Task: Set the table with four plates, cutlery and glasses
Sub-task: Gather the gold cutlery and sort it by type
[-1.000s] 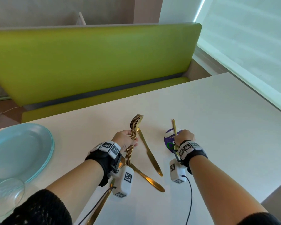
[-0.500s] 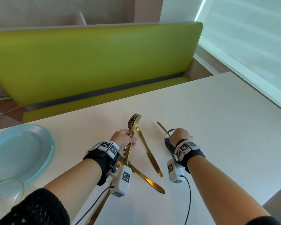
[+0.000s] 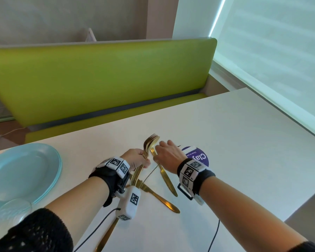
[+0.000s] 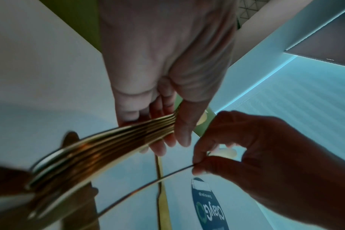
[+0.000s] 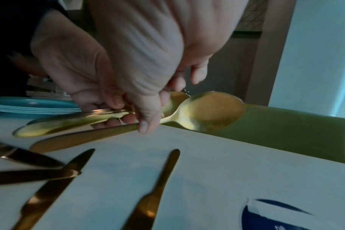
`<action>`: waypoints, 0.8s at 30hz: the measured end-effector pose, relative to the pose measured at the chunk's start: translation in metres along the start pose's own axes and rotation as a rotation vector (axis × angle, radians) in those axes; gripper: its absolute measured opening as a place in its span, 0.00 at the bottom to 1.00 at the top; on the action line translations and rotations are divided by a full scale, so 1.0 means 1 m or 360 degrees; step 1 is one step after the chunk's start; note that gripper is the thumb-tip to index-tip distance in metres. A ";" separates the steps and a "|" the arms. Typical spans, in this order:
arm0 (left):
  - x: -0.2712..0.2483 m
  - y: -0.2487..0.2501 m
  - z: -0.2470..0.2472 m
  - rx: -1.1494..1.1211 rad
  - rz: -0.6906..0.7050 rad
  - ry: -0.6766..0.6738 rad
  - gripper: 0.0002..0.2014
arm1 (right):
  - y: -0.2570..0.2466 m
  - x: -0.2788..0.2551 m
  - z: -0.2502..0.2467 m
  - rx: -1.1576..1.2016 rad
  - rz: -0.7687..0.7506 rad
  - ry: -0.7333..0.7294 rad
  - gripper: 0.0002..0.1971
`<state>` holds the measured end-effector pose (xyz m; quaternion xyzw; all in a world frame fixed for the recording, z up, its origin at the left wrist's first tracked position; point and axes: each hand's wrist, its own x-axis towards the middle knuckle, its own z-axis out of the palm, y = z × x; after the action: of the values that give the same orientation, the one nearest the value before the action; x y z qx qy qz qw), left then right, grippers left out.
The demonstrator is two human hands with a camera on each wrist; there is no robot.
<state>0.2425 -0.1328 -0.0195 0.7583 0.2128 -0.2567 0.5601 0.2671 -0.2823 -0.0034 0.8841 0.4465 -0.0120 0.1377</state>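
Since the earlier frames, the right hand (image 3: 168,155) has left the purple sticker (image 3: 198,157) and carried its spoon (image 5: 205,112) across to the left hand (image 3: 135,159). Thumb and fingers pinch the spoon's thin handle, bowl pointing away toward the green bench (image 3: 98,79), handle end angled down at the bundle.

The left hand is curled tight round a fanned bundle of forks (image 3: 149,142), held above the table (image 3: 225,133). 2 knives (image 5: 154,186) lie loose on the table beneath the hands, and another gold piece (image 3: 107,235) lies near the table's front edge. The stacked plates (image 3: 49,160) and a glass (image 3: 11,210) sit well apart at the left, not yet laid out.

Risk: the bundle is already splayed, so pushing the spoon in could lever a fork loose and drop it onto the knives. The right hand's light pinch may let the spoon twist or slip during the handover. Either forearm could also sweep a knife toward the edge.
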 end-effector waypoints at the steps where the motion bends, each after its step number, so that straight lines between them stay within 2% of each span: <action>1: -0.004 -0.001 0.002 0.0025 -0.0001 -0.0056 0.13 | -0.004 0.000 -0.003 -0.0008 -0.0046 0.0022 0.07; 5: -0.021 -0.005 0.010 0.0066 0.0030 -0.0163 0.10 | -0.014 -0.001 -0.008 -0.0026 -0.0163 -0.0032 0.08; 7: -0.027 -0.007 0.015 0.0085 0.0058 -0.0189 0.10 | -0.020 -0.003 -0.013 -0.0069 -0.0166 -0.0079 0.01; 9: -0.033 -0.008 0.019 0.0093 0.0082 -0.0209 0.10 | -0.023 -0.004 -0.010 -0.0065 -0.0200 -0.0049 0.07; 14: -0.044 -0.019 0.024 0.0148 0.0074 -0.0214 0.13 | -0.035 -0.011 -0.009 0.0020 -0.0272 -0.0048 0.09; 24: -0.072 -0.053 0.020 0.0234 0.0044 -0.0219 0.05 | -0.070 -0.028 -0.006 0.0196 -0.0091 -0.0003 0.15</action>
<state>0.1513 -0.1396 -0.0182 0.7808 0.1440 -0.3154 0.5197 0.1942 -0.2633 -0.0099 0.8778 0.4698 -0.0442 0.0829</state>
